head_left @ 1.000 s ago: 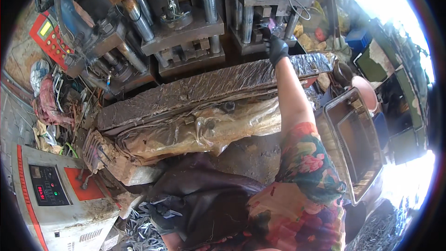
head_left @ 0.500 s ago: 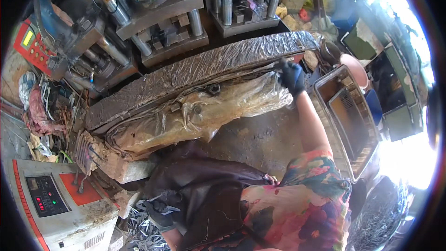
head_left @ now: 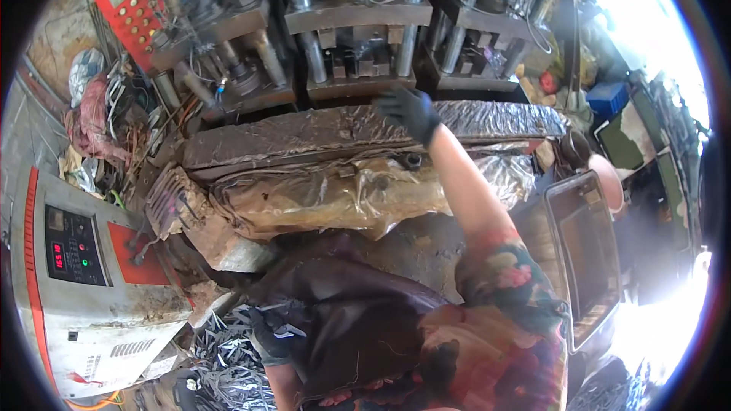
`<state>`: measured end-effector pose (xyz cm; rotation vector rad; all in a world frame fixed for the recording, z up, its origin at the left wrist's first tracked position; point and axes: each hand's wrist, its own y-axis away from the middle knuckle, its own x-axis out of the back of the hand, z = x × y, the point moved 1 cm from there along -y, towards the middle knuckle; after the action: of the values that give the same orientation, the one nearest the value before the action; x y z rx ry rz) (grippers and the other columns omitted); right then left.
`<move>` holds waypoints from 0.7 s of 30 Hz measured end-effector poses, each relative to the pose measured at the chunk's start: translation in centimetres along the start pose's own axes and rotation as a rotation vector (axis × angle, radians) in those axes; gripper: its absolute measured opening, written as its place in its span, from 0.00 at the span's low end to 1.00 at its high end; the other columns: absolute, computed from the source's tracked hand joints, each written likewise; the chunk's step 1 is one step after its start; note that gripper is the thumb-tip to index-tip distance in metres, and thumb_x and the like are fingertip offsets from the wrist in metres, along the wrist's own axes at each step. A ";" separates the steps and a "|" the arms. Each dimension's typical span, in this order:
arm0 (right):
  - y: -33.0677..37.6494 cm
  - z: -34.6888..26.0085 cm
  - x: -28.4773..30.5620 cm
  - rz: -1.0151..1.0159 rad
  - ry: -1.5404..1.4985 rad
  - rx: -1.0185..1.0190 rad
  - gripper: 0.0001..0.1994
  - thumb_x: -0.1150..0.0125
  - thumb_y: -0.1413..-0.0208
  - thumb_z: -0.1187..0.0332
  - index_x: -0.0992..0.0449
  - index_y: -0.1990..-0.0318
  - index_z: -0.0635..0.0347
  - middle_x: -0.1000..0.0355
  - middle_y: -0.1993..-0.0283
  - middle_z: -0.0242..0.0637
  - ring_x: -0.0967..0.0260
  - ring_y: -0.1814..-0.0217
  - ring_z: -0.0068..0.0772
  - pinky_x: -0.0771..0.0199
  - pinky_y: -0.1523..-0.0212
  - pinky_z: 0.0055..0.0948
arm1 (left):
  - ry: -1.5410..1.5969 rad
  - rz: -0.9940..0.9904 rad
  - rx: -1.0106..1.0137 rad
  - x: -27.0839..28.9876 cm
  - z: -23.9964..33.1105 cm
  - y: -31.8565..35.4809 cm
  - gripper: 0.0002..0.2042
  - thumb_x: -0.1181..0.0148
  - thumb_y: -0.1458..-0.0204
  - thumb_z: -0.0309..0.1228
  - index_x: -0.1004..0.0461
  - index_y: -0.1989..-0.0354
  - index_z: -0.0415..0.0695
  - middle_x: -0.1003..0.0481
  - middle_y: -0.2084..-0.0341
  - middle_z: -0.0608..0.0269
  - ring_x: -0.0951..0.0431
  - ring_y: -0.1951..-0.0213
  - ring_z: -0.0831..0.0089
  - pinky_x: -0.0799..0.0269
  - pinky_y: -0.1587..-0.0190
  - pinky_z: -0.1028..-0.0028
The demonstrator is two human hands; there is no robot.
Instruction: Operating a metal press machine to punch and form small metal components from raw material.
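My right hand (head_left: 411, 114), in a dark glove, reaches over the long bench (head_left: 259, 137) wrapped in dark plastic film. Its fingers are stretched out and somewhat blurred, and nothing shows in them. Low at the left, my left hand (head_left: 269, 339), also gloved, is closed around a few thin silvery metal pieces (head_left: 289, 331) beside my dark apron (head_left: 343, 320). Below and left of it lies a heap of similar thin metal strips (head_left: 228, 365). A press (head_left: 358, 19) with steel columns stands just beyond my right hand.
Yellowish plastic sheeting (head_left: 327, 194) covers the bench's near side. A white cabinet (head_left: 114, 335) with a lit display stands at left, near a stone block (head_left: 236, 247). A red control panel (head_left: 126, 7) is at far left. A rectangular bin (head_left: 560, 259) stands at right.
My right hand has moved left from the bench's right end to over its middle, its fingers now stretched out. The view has turned to the right. My left hand still grips the metal pieces.
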<state>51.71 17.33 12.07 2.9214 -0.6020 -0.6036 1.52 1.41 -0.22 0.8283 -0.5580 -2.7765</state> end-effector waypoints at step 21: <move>21.7 -0.3 33.3 0.532 -0.778 0.962 0.05 0.54 0.41 0.74 0.34 0.70 0.55 0.40 0.74 0.30 0.43 0.76 0.25 0.37 0.71 0.21 | -0.077 -0.187 0.252 0.6 -2.2 -3.6 0.16 0.46 0.42 0.44 0.36 0.80 0.52 0.44 0.87 0.76 0.46 0.84 0.84 0.51 0.83 0.81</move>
<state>72.15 -15.83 4.09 2.8505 -2.1728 -1.7516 2.00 3.89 -3.73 0.8657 -0.9037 -2.9582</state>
